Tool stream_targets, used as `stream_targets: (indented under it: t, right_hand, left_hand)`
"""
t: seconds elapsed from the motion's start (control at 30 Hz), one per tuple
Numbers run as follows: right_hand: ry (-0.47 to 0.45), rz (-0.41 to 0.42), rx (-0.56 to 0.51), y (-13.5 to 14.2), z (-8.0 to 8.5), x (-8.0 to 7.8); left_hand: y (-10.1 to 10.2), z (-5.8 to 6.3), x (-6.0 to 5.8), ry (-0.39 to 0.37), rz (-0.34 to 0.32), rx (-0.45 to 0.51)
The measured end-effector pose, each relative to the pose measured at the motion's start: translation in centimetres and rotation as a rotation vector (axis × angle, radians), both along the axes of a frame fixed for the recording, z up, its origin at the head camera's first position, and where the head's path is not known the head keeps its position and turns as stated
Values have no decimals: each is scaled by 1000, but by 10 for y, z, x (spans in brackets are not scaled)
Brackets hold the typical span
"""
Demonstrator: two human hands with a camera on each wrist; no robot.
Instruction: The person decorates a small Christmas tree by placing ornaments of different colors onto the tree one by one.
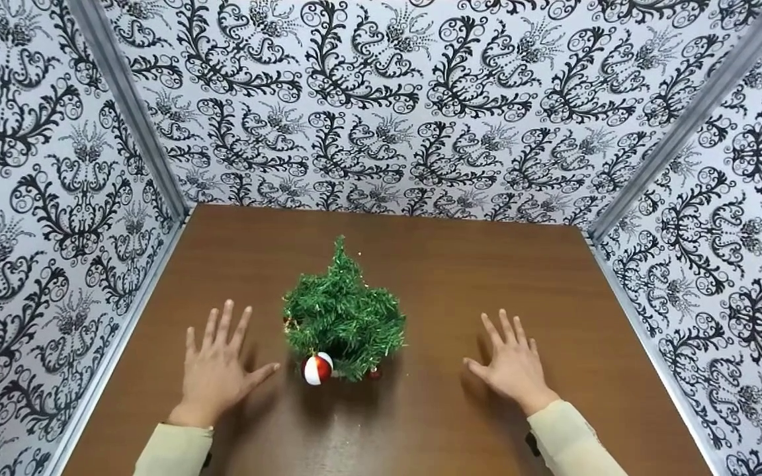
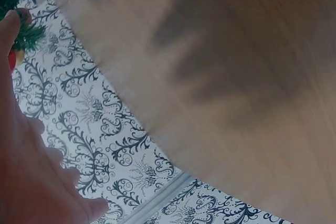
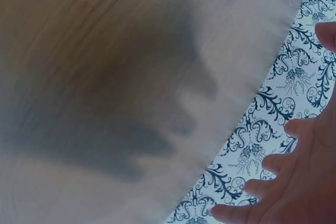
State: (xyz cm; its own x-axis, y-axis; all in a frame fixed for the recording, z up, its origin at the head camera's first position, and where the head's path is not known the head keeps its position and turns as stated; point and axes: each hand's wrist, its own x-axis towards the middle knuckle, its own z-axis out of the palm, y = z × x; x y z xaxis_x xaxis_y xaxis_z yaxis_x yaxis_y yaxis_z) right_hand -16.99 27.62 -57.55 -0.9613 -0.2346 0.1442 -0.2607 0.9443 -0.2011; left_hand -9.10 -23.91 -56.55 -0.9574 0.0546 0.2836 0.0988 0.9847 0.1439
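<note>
A small green artificial Christmas tree stands upright on the brown wooden table, a bit left of the middle in the head view. From its lower front hangs a red and white ball ornament; a smaller dark red ornament shows at the lower right. My left hand is spread palm down to the left of the tree, its thumb pointing toward the ornament without touching it. To the right, farther off, my right hand has its fingers spread too. Both hands hold nothing and cast shadows on the table. In the left wrist view, part of the tree shows beside the thumb.
The wooden table is enclosed at the back and both sides by white panels with black scroll patterns. Grey metal posts stand at the back left corner and the back right corner.
</note>
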Motion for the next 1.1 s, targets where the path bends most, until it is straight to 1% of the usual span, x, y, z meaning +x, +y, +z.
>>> stream_targets:
  t: [0.17,0.47,0.63,0.87,1.1]
  right_hand:
    - [-14,4,-6,-2,-3,2]
    - [-26,-11,-3,-1,-2,1]
    - [-40,-12,-5,-2,-5,3]
    - [-77,-12,-12,-1,-9,3]
    - [-60,-8,-13,2,-9,-1]
  left_hand:
    - [-2,-3,1,-10,3,-11]
    - [0,3,-3,-18,-6,-13]
    - [0,0,-2,-24,-13,-33]
    - [-5,-4,-1,-39,8,-31]
    - [-6,-7,-4,-23,0,-14]
